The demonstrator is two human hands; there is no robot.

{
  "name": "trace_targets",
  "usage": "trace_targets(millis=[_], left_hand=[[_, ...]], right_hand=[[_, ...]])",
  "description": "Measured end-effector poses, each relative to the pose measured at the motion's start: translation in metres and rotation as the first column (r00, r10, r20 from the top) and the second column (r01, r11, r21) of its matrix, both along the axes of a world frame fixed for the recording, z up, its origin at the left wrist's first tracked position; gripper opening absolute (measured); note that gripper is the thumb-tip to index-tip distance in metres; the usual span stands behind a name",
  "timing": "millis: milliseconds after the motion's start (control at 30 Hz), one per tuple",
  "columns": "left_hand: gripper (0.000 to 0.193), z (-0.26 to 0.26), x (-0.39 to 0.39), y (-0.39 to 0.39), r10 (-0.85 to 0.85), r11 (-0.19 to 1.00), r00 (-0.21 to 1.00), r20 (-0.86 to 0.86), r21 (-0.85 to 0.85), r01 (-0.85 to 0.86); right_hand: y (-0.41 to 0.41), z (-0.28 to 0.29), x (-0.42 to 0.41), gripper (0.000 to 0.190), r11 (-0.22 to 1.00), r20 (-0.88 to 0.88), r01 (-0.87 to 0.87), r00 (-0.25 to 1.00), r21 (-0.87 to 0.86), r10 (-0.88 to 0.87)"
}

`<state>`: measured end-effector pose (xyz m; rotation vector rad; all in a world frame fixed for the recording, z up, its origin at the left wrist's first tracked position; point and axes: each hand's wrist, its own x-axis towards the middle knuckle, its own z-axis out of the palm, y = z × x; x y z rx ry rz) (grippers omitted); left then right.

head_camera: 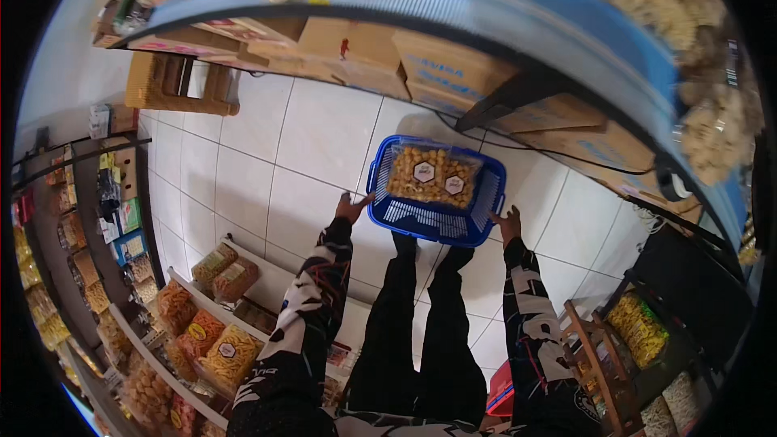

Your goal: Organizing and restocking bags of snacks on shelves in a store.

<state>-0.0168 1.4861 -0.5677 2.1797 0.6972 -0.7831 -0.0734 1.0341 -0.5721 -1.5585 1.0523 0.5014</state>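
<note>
In front of my feet is a blue plastic basket [413,218] with slotted sides and a handle at each end. Inside it lie clear plastic packs of round golden snacks [419,179], two white hexagonal labels facing up. My left hand [352,209] is at the basket's left side, its thumb reaching to the rim and the other fingers spread away. At the right handle, my right hand [508,224] has a digit extended to the basket, fingers apart. Neither hand appears closed around a handle; the exact contact is too small to tell.
Beyond the basket, cardboard boxes [449,70] sit under a blue-edged shelf [485,6] carrying bagged snacks. A black cable [546,150] runs along there. A brown plastic stool [182,85] stands far left. Snack racks [212,315] flank my left; a wooden frame [601,370] is right.
</note>
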Motion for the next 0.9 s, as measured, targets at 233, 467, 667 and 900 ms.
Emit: trace_targets(millis=[233,467,667,900], left_hand=[[0.108,-0.051,0.046,-0.026,0.014,0.926,0.979,-0.203,-0.366,-0.089],[0.110,-0.059,0.049,-0.028,-0.046,0.967,0.952,-0.302,-0.251,-0.033],[0.091,-0.045,0.014,-0.019,-0.175,0.942,0.923,-0.342,-0.332,0.055],[0.089,0.091,-0.013,-0.033,-0.059,0.889,0.975,-0.216,-0.456,-0.048]], right_hand=[[0.030,-0.070,0.008,0.091,0.967,0.054,0.142,0.990,-0.212,-0.134],[0.019,-0.053,0.012,0.060,0.951,0.119,0.309,0.945,-0.009,-0.306],[0.022,-0.004,-0.010,0.054,0.899,0.143,0.422,0.889,0.115,-0.435],[0.009,0.135,-0.073,0.053,0.891,0.295,0.450,0.846,0.048,-0.444]])
